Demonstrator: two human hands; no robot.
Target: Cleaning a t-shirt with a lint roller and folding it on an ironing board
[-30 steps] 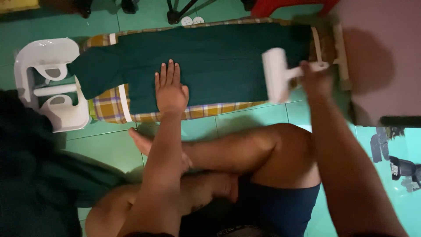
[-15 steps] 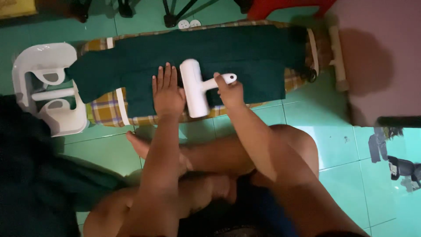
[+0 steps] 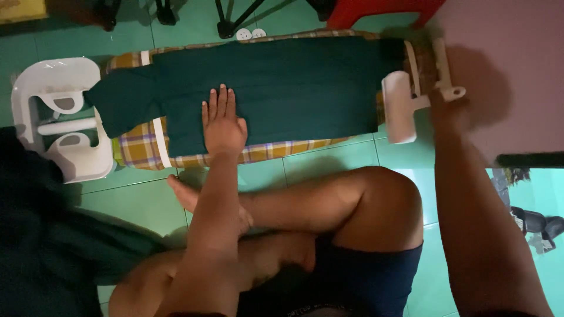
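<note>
Rolling lint off a dark green garment (image 3: 282,88), spread flat over a plaid-covered low ironing board (image 3: 141,149) on the green tiled floor (image 3: 329,161).

Left hand (image 3: 223,123): released, palm down, fingers straight and together, pressing on the garment near its front edge, left of the garment's middle. Right hand (image 3: 449,108): clenched round the handle of a white lint roller (image 3: 399,107); roller head at the garment's right end, just at the cloth's edge, touching or barely off it, cannot tell which.

Doing the stroke well, by judgement:
- Keep the flat palm pinning the cloth, so the sticky head does not drag it into folds.
- Draw the roller from the garment's right end toward the pinning palm in straight, overlapping lanes.
- Hold the head square to the cloth, with even light pressure; tilted, only one edge picks up.
- Shift the anchoring palm before working the part it covers, and before the sleeve end hanging off the board at the garment's left.
- Risk: cloth bunching where nothing holds it, near the far edge.

Containers:
- White plastic stool or rack (image 3: 59,117), just left of the garment's sleeve end; open hollows, nothing seen inside.
- Yellowish box or tray (image 3: 20,9) far beyond the garment's left corner, cropped; contents not visible.
- No bin or basket beside the garment.

Also noted: dark heap of cloth (image 3: 41,235) on the floor, near side, left of the garment. Red stool (image 3: 376,10) beyond the garment's far right corner. Crossed bare legs below the board.
</note>
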